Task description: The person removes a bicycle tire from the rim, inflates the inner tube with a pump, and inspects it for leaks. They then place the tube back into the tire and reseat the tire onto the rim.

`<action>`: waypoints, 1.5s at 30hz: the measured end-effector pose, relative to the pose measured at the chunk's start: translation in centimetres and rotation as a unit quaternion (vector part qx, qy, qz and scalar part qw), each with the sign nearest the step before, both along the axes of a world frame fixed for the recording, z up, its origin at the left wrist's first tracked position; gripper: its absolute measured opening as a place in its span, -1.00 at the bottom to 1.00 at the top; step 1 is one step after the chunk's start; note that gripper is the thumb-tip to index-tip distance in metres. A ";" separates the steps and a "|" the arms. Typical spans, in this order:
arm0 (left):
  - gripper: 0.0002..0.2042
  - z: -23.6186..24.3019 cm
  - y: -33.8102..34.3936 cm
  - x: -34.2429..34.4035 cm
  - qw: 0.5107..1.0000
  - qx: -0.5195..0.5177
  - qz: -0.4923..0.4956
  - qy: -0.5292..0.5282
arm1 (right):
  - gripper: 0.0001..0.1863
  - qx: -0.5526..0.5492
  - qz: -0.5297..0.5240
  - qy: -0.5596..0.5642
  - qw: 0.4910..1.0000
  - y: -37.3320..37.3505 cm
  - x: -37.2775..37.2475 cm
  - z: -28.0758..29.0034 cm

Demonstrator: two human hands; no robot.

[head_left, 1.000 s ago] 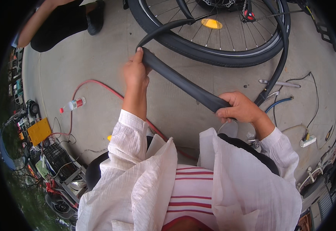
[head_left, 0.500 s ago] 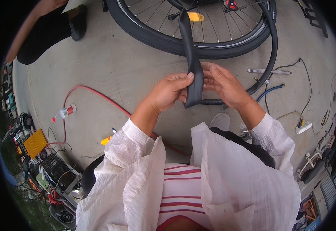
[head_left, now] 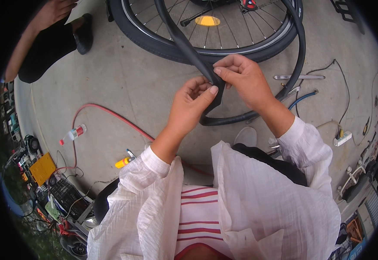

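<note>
A black rubber inner tube (head_left: 183, 44) runs down from over the bicycle wheel (head_left: 262, 54) at the top, with a flattened, folded stretch between my hands. My left hand (head_left: 191, 102) is closed on this stretch, thumb on top and fingers curled. My right hand (head_left: 243, 82) pinches the tube just above and right of it, thumb against fingertips. The rest of the tube loops along the ground and up the right side of the wheel. The wheel lies with its spokes and a yellow oval reflector (head_left: 207, 21) showing.
A co-worker's hand (head_left: 50, 15) and leg are at top left. A red hose (head_left: 115, 115), bottle (head_left: 74, 134) and yellow container (head_left: 122, 162) lie left. Tire levers (head_left: 299, 77), blue hose (head_left: 301, 99) and power strip (head_left: 342, 138) lie right. Piled equipment (head_left: 67, 203) fills the left edge.
My hands first held the tube stretched out diagonally, then came together at the middle. Now both sit closer on a folded stretch, my right hand higher, fingers pinched where they were apart.
</note>
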State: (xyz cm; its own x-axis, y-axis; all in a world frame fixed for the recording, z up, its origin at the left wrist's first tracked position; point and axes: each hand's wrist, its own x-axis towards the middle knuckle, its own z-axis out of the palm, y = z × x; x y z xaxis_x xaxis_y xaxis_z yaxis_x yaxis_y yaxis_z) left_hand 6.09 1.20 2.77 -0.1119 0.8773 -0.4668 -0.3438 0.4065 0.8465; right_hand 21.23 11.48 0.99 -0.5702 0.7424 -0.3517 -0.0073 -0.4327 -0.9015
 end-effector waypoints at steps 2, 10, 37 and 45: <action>-0.62 -0.2 -0.1 -0.1 1.000 -0.007 -0.003 0.012 | -0.78 0.011 -0.006 -0.005 1.000 -0.3 -0.1 0.4; -0.64 -0.7 0.5 -1.4 0.995 -0.047 0.020 -0.080 | -0.80 -0.064 -0.061 -0.029 0.996 -2.1 0.2 0.8; -0.81 -1.8 0.2 -2.4 0.994 -0.037 0.046 -0.096 | -0.85 -0.041 -0.008 -0.042 0.998 -3.2 -0.4 1.0; -0.73 -1.8 1.9 -4.8 0.990 -0.060 0.092 0.087 | -0.82 0.010 0.068 -0.096 0.993 -5.2 -1.6 0.7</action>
